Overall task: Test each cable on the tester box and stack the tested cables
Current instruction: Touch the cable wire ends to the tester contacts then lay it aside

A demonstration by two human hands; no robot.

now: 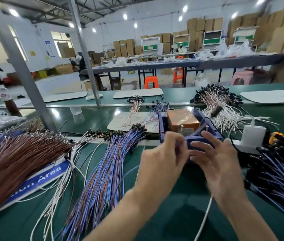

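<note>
Fingers, left hand: curled; hold cannot be told, blurred.
Fingers, right hand: spread wide.
Tester box: orange block is enclosed.

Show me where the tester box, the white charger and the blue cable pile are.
tester box point(183, 120), head view, on its orange top.
white charger point(253, 134), head view, on its front face.
blue cable pile point(103, 174), head view, middle of the bundle.

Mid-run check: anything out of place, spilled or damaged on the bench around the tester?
Nothing looks spilled or broken. The one untidy spot is left of centre: loose white cables straggle across the green table between the brown bundle and the blue bundle, stacked with neither.
</note>
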